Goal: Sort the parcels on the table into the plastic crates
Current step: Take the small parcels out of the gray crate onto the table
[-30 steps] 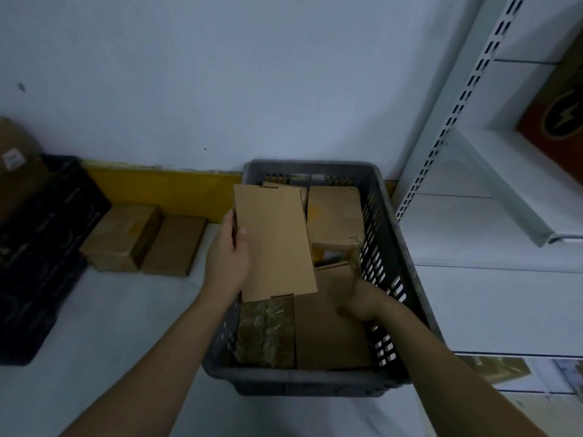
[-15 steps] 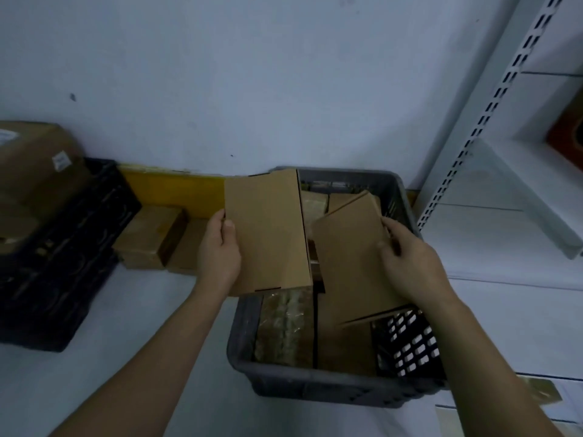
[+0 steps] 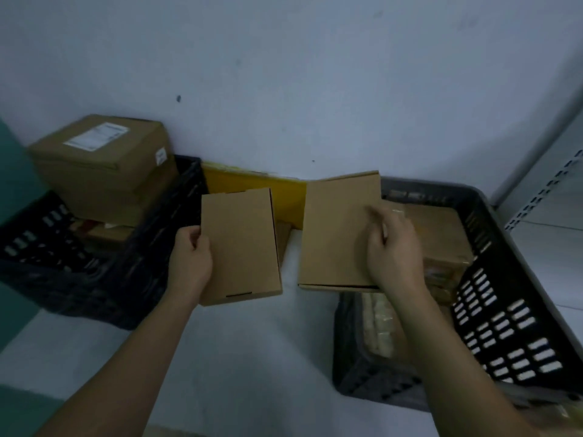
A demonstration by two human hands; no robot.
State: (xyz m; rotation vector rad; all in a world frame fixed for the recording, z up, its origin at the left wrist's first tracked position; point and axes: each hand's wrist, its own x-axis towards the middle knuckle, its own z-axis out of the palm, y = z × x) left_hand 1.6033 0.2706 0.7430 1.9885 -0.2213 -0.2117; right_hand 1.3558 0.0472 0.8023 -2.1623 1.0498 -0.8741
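The person is holding two flat cardboard parcels in the air between the two crates: the left parcel point(image 3: 241, 246) is being gripped along its left edge by the left hand point(image 3: 191, 260), fingers curled round the rim, and the right parcel point(image 3: 339, 230) is being pinched at its right side by the right hand point(image 3: 394, 250), thumb on top and fingers hidden beneath. The right parcel is hanging partly over the near-left corner of the grey crate point(image 3: 517, 304), which is already carrying several brown boxes, while the left parcel is hovering over the bare strip of worktop point(image 3: 220, 357) just beside the black crate point(image 3: 104, 279). Both grips are one-sided, so either flat box is likely to tilt or slide out if it is swung quickly; the right one, if released here, is probably going to catch the crate rim and tip onto the worktop rather than inside. The black crate is being dominated by a large labelled carton point(image 3: 104, 162) standing above its rim, so room for a flat parcel there is looking tight, and a careless drop may be leaving it perched on the edge. The worktop is showing pale and smooth, offering little friction. A yellow strip point(image 3: 252, 187) is running along the foot of the white wall point(image 3: 284, 74), and white slotted shelving point(image 3: 542, 190) is standing at the right; the light is dim.
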